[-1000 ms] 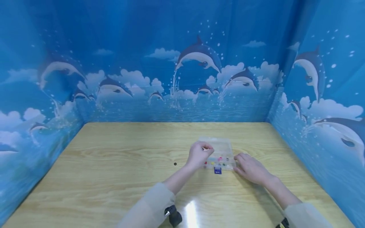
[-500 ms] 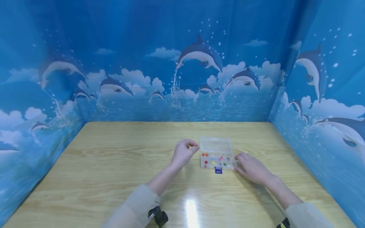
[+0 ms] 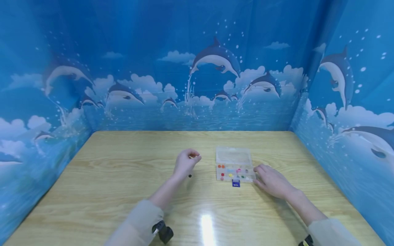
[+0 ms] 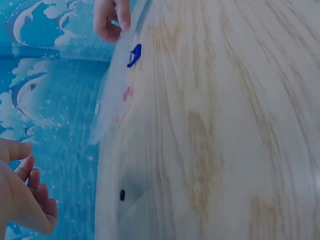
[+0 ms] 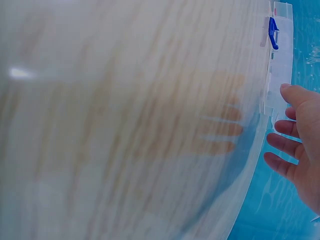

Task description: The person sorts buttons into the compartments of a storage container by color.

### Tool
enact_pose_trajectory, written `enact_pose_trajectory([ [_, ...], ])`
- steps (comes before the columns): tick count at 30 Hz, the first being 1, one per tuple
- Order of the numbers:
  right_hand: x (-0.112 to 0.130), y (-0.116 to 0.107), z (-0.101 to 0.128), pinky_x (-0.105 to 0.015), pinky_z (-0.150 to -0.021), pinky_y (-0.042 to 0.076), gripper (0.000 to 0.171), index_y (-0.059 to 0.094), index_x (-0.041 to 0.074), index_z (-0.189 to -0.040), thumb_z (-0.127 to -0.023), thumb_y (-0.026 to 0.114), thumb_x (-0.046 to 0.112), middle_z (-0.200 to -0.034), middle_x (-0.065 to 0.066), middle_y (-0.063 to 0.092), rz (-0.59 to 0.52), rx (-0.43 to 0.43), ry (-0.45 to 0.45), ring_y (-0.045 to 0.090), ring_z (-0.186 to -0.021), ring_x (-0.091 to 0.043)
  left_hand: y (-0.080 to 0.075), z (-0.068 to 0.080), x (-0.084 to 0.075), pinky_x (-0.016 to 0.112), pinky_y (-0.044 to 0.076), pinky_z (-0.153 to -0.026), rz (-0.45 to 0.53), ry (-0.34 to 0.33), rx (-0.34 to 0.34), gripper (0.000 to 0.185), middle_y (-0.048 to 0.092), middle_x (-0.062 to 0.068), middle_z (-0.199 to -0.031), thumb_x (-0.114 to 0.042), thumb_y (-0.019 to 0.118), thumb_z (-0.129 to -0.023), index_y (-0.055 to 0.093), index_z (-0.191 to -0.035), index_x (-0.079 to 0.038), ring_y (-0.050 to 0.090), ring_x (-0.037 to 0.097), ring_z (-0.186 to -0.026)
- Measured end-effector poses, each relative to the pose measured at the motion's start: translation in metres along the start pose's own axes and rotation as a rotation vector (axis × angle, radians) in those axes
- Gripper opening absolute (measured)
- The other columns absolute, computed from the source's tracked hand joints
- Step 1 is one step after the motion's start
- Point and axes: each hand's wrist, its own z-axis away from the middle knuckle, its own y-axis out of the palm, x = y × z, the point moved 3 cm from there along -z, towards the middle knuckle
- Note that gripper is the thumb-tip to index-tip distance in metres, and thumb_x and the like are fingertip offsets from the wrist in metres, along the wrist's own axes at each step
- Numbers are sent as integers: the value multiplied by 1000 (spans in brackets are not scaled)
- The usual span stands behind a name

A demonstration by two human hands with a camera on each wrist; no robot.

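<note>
A clear plastic box (image 3: 234,155) stands with its lid raised, several small coloured pieces in its compartments and a blue latch (image 3: 236,183) at the front. My right hand (image 3: 271,181) rests at the box's right end, thumb and fingertips touching its side; in the right wrist view the fingers (image 5: 284,145) are mostly straight. To the left of the box hovers my left hand (image 3: 186,164), thumb and forefinger apart in the left wrist view, with nothing visible between them. Just under it lies a small black round piece (image 4: 122,195) on the table, partly beside the wrist in the head view.
The wooden table (image 3: 129,153) reaches back to a blue dolphin-print curtain (image 3: 147,68), which also encloses both sides. A light reflection shines on the tabletop in front. Small cameras (image 3: 164,232) are worn at both wrists.
My left hand has moved left from over the box to above the black round piece. The pieces at the box's left end are uncovered now. My right hand stays at the box.
</note>
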Motion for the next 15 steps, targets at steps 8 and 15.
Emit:
enact_pose_trajectory([
  [8, -2, 2, 0, -42, -78, 49, 35, 57, -3, -107, -83, 68, 20, -102, -13, 58, 1, -7, 8, 58, -91, -28, -16, -1, 23, 30, 44, -66, -45, -69, -24, 14, 58, 8, -84, -9, 64, -83, 64, -93, 1, 53, 20, -76],
  [15, -1, 3, 0, -43, -80, 48, 35, 57, -3, -108, -84, 67, 21, -103, -14, 58, -8, 1, 17, 58, -92, -29, -18, 4, 44, 32, 46, -70, -99, -148, 33, 15, 60, 8, -84, -9, 65, -82, 64, -92, 1, 55, 20, -77],
])
